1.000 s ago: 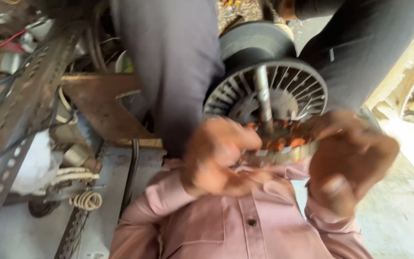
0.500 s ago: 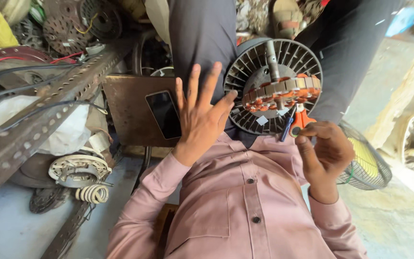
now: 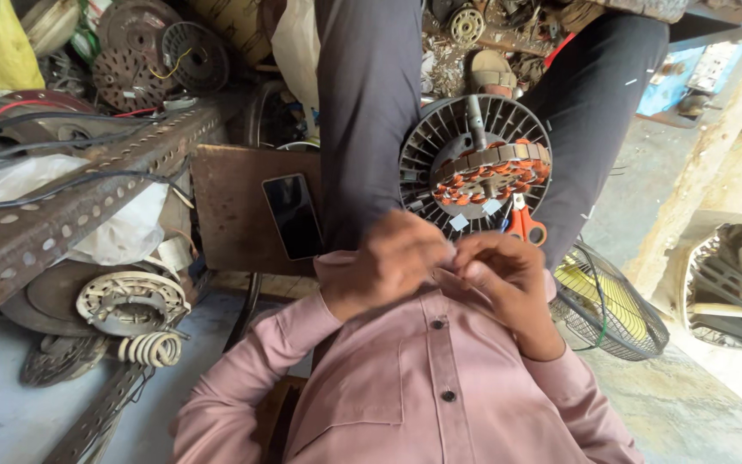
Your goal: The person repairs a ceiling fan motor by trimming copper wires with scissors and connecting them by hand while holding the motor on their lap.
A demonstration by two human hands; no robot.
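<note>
My left hand (image 3: 388, 258) and right hand (image 3: 508, 279) met fingertip to fingertip just below the motor stator (image 3: 478, 172), pinching something too small to tell. The stator, a finned grey disc with orange-wound copper coils, rested between my knees against dark trousers, its shaft (image 3: 477, 116) pointing up and away from me, long axis nearly vertical in view. Small white paper tabs (image 3: 459, 222) hung at the disc's lower rim. Orange-handled scissors (image 3: 521, 225) lay against that rim, near my right hand. A dark phone (image 3: 294, 215) lay on the brown board (image 3: 234, 206), toward its right edge. Half a second earlier my left hand was spread open against the disc and my right held the scissors.
</note>
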